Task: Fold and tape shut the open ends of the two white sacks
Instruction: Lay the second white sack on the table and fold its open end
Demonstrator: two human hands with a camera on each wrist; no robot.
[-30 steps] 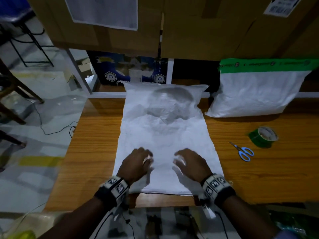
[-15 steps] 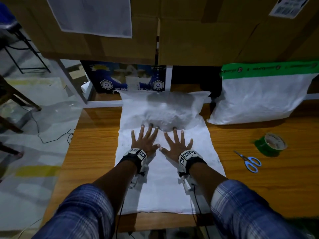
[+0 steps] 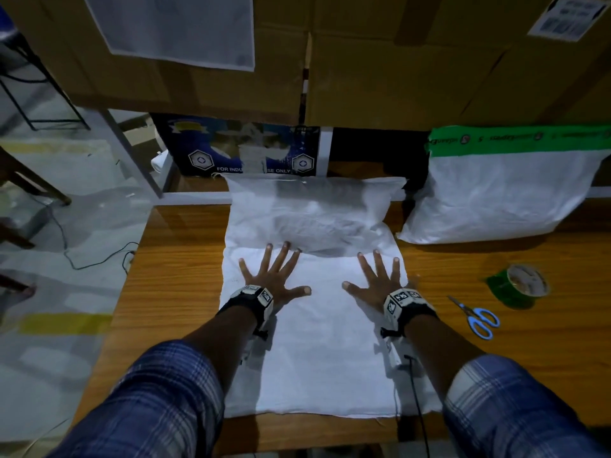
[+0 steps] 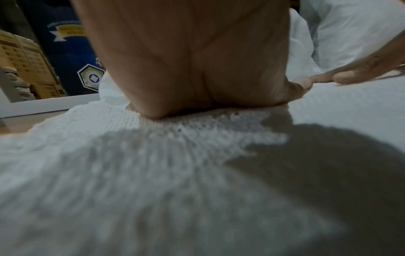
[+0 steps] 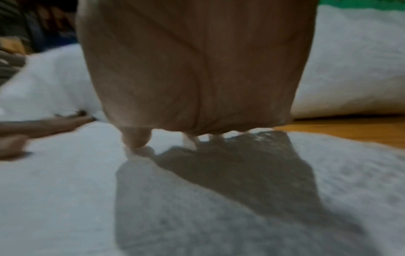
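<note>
Our left hand point(image 3: 276, 279) and right hand point(image 3: 377, 282) press flat, fingers spread, on the empty part of the white sack point(image 3: 324, 352) lying along the table point(image 3: 172, 266). The taped sack point(image 3: 496, 190) leans behind tape point(image 3: 519, 285) and scissors point(image 3: 476, 317).

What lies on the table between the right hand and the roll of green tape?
Only the scissors lie near that path, slightly toward the near edge. The right hand presses flat on the white sack, and the green tape sits to its right on bare table.
</note>
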